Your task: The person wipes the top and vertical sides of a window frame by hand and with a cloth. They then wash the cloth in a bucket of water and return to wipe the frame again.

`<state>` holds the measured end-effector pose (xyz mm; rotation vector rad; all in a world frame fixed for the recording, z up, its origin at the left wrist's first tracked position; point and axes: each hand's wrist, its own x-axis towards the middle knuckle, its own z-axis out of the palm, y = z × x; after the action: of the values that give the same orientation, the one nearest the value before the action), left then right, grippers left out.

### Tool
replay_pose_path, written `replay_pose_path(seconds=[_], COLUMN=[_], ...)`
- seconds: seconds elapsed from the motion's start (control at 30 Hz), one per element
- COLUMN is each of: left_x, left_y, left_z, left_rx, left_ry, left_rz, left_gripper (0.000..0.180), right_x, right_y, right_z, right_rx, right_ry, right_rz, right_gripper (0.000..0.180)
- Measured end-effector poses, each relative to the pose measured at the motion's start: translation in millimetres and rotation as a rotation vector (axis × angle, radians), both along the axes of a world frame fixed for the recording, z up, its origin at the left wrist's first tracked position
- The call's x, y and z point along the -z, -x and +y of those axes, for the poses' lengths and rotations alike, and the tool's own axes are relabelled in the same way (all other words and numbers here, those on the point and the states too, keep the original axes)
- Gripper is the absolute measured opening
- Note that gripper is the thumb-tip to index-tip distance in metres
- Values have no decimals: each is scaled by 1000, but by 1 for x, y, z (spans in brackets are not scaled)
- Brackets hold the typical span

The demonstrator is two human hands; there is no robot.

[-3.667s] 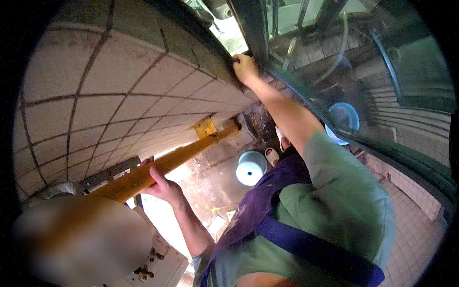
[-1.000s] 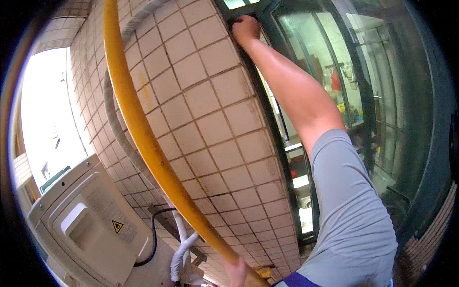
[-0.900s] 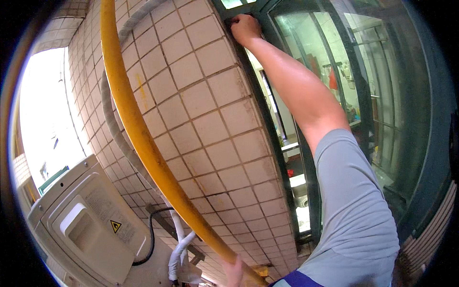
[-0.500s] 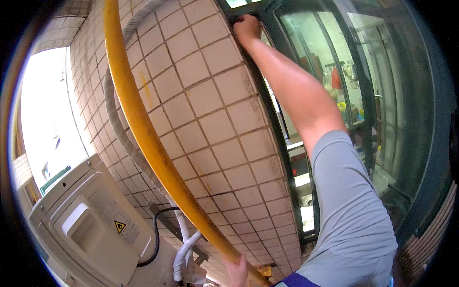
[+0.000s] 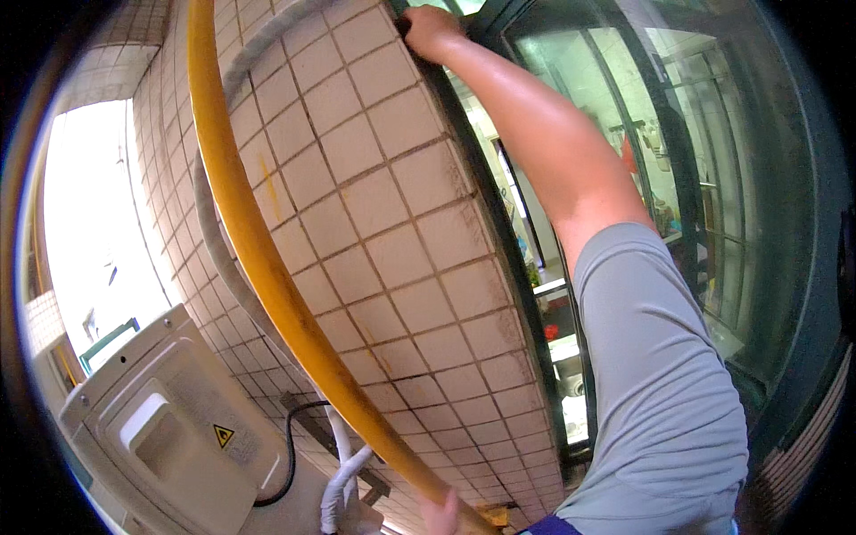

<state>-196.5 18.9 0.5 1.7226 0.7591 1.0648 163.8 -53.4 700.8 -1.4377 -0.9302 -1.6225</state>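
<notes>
My right hand (image 5: 432, 34) is raised high, at the upper part of the dark green window frame (image 5: 473, 169) beside the tiled wall. Its fingers are curled against the frame's edge, and the fingertips are hidden. Down at the lower edge of the picture, my left hand (image 5: 439, 514) is closed round a yellow pipe (image 5: 267, 259); only part of this hand shows. The pipe slants up to the left in front of the wall. A grey sleeve (image 5: 655, 357) covers my right upper arm.
An outdoor air-conditioner unit (image 5: 169, 437) with a black cable (image 5: 290, 455) and wrapped white pipes (image 5: 343, 481) stands at the lower left. Wall tiles (image 5: 383, 205) fill the middle. Green-framed glass panes (image 5: 722, 178) rise on the right, with kitchen things visible behind them.
My right hand has shifted slightly up and left in the picture, to the frame's edge by the tiles. The view has shifted a little. My left hand stays on the pipe.
</notes>
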Motion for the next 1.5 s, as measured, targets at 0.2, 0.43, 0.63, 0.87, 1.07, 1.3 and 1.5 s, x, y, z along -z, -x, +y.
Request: replay_pose_path(seconds=[0.2, 0.43, 0.63, 0.87, 1.07, 1.3, 1.5], left_x=[21, 5, 18, 9, 19, 21, 129], left_y=[5, 3, 13, 5, -6, 28, 108], left_z=[14, 19, 29, 15, 27, 8, -50], left_rx=[-45, -68, 11, 25, 126, 164, 215], left_ry=[-97, -258, -252, -376, -325, -273, -202], left_rz=[-84, 76, 95, 186, -20, 58, 335], left_gripper=[49, 81, 93, 92, 64, 88, 71], right_x=[52, 191, 368, 645, 867, 859, 817], right_y=[5, -12, 14, 58, 120, 237, 265], right_z=[-10, -1, -9, -54, -106, -175, -233], right_rx=[-137, -417, -528, -376, -94, -1474, -1716], right_ry=[75, 118, 179, 223, 1082, -269, -251], right_rz=[18, 109, 332, 699, 1386, 2117, 2061], right_gripper=[23, 38, 34, 24, 27, 32, 33])
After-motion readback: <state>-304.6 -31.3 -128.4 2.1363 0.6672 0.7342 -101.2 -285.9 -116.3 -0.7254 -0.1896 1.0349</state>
